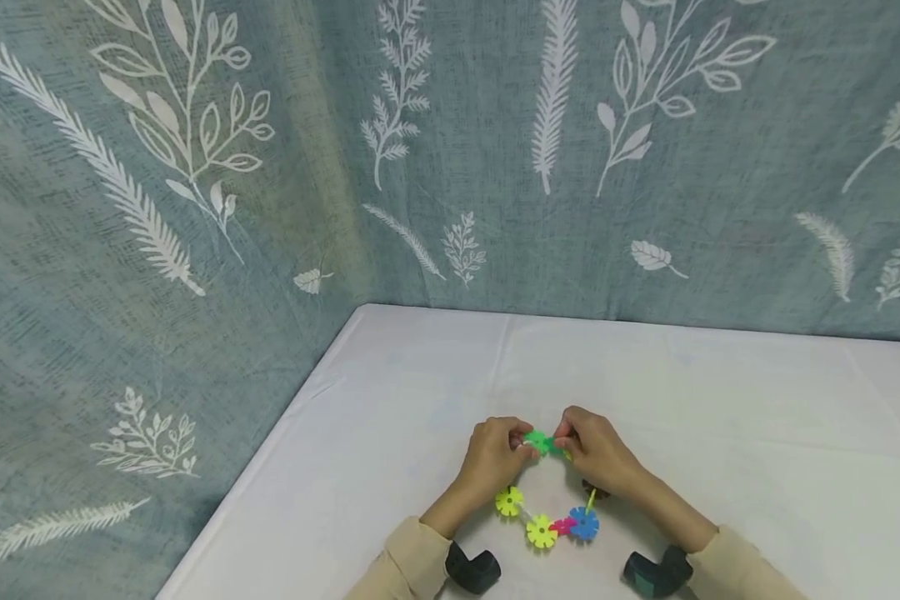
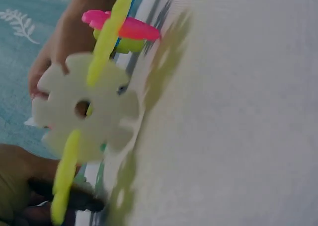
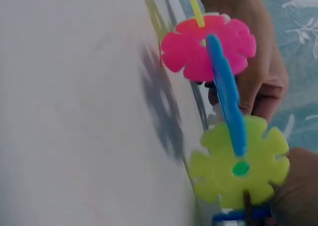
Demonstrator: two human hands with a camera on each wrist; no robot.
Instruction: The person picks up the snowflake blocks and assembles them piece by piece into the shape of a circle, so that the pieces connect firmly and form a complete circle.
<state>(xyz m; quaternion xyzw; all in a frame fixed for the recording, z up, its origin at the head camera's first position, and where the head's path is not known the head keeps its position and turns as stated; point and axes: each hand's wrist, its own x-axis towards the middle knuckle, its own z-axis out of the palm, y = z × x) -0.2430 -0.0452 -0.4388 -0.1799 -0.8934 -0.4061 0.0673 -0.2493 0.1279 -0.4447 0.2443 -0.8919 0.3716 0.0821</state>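
A loop of slotted plastic flower discs hangs between both hands in the head view. My left hand [image 1: 492, 450] pinches it near a green disc [image 1: 537, 442] at the top. Beside that disc, the right hand [image 1: 600, 450] pinches an adjoining green disc set edge-on. Lower in the loop are a yellow disc [image 1: 542, 532], a pink disc [image 1: 562, 527] and a blue disc [image 1: 583, 523]. A whitish disc [image 2: 109, 112] joins two yellow ones in the left wrist view. The right wrist view shows a yellow-green disc [image 3: 218, 171] slotted to the edge-on blue one. The right hand partly hides the loop's right side.
A white cloth covers the table [image 1: 757, 467], and the discs cast shadows on it. Patterned blue-green curtains [image 1: 487, 150] stand along its back and left. Dark wrist devices [image 1: 474, 572] sit below both forearms.
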